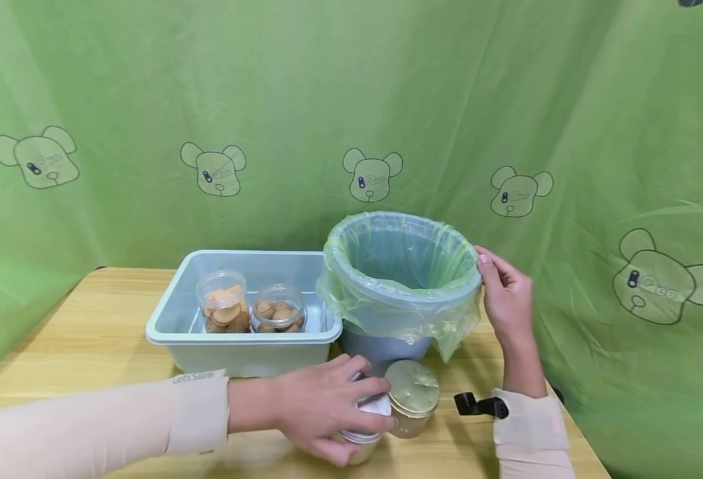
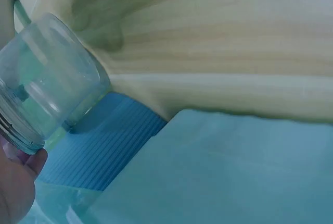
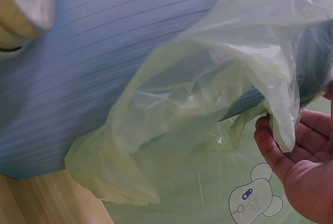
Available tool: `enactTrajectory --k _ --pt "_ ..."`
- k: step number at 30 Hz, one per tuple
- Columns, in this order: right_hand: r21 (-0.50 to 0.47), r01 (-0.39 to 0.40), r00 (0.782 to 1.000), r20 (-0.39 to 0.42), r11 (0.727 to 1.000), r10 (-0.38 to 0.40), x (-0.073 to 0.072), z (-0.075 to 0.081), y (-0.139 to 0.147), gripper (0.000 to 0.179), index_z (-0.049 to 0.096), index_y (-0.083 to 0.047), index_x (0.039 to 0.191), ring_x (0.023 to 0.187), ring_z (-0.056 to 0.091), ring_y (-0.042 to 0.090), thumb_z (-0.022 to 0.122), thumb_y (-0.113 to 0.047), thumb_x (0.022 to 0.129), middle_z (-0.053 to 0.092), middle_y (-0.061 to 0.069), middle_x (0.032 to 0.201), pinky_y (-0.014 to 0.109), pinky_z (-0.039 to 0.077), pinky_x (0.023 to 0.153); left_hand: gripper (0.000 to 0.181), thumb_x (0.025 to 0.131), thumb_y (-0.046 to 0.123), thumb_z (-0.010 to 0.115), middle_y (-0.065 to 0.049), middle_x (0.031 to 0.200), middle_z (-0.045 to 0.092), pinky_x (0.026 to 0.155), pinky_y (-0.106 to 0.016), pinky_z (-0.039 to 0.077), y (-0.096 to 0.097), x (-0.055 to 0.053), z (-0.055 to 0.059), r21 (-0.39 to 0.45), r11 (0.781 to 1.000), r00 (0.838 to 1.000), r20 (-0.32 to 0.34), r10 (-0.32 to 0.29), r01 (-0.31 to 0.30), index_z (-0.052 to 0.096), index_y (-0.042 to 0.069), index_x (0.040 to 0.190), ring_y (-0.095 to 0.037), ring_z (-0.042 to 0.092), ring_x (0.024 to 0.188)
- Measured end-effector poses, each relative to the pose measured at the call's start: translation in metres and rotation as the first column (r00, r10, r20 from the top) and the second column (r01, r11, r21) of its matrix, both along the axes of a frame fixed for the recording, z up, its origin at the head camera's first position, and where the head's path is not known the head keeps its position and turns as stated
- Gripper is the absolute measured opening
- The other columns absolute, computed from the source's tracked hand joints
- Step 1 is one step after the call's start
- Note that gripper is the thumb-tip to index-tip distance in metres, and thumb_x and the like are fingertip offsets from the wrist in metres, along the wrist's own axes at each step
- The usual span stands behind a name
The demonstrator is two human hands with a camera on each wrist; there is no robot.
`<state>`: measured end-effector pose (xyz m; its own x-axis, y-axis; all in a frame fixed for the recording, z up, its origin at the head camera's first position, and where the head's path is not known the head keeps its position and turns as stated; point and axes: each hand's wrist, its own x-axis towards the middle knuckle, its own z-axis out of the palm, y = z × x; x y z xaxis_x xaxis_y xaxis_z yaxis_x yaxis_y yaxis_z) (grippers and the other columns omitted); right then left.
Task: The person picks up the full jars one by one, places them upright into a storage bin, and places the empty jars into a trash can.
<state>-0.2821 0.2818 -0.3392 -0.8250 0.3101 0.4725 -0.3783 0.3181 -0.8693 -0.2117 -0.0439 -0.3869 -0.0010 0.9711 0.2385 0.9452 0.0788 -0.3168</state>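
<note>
My left hand (image 1: 327, 406) reaches over a jar with a whitish lid (image 1: 377, 406) on the table, fingers curled round its top. Right beside it stands a second clear jar with a gold-green lid (image 1: 413, 389). In the left wrist view a clear jar (image 2: 52, 73) shows at the left, with fingertips at its lid end. At the blue bin's (image 1: 381, 349) right rim, my right hand (image 1: 510, 299) pinches the edge of a pale green plastic bag (image 1: 411, 316) that lines the bin. The bag's loose skirt (image 3: 171, 104) hangs outside in the right wrist view.
Left of the bin stands a pale blue tub (image 1: 249, 359). Inside it are two clear jars, one with round biscuits (image 1: 226, 313), the other with brown round pieces (image 1: 277, 314). Behind the wooden table (image 1: 106, 313) hangs a green curtain (image 1: 279, 86).
</note>
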Motion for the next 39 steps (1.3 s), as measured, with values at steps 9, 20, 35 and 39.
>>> enactTrajectory --k 9,20,35,39 --pt "-0.006 0.003 1.000 -0.001 1.000 -0.003 0.001 0.001 0.000 0.039 0.069 -0.007 0.133 0.112 0.061 0.007 0.061 -0.031 0.103 0.069 -0.001 0.130 0.014 0.048 0.088 0.050 0.093 0.050 0.049 -0.007 0.134 0.053 0.079 -0.031 0.042 0.001 0.001 0.024 0.071 0.995 0.994 -0.080 -0.068 0.074 0.057 0.032 0.139 -0.025 0.048 0.107" --pt "-0.010 0.002 1.000 -0.002 1.000 -0.002 0.000 -0.001 0.001 0.039 0.069 -0.007 0.132 0.107 0.062 0.007 0.062 -0.031 0.103 0.071 -0.006 0.122 0.015 0.049 0.086 0.048 0.094 0.048 0.046 -0.009 0.132 0.053 0.072 -0.034 0.046 0.002 0.004 0.046 0.100 0.989 0.975 -0.206 -0.089 0.111 0.056 0.030 0.137 -0.028 0.051 0.106" --pt "-0.002 -0.005 1.000 0.000 1.000 0.005 0.001 0.000 0.001 0.038 0.069 -0.008 0.133 0.105 0.061 0.008 0.062 -0.031 0.103 0.070 -0.005 0.125 0.016 0.048 0.084 0.047 0.095 0.046 0.044 -0.013 0.133 0.056 0.079 -0.038 0.051 0.002 -0.004 0.089 0.158 0.975 0.929 -0.358 -0.093 0.159 0.055 0.025 0.135 -0.033 0.054 0.106" --pt "-0.007 -0.004 1.000 -0.013 1.000 0.004 0.000 0.000 0.001 0.037 0.069 -0.007 0.132 0.095 0.061 0.008 0.062 -0.029 0.103 0.071 -0.010 0.116 0.016 0.049 0.078 0.048 0.094 0.047 0.047 -0.014 0.132 0.057 0.084 -0.039 0.052 0.003 -0.008 0.103 0.186 0.969 0.923 -0.377 -0.080 0.160 0.055 0.023 0.135 -0.033 0.055 0.106"
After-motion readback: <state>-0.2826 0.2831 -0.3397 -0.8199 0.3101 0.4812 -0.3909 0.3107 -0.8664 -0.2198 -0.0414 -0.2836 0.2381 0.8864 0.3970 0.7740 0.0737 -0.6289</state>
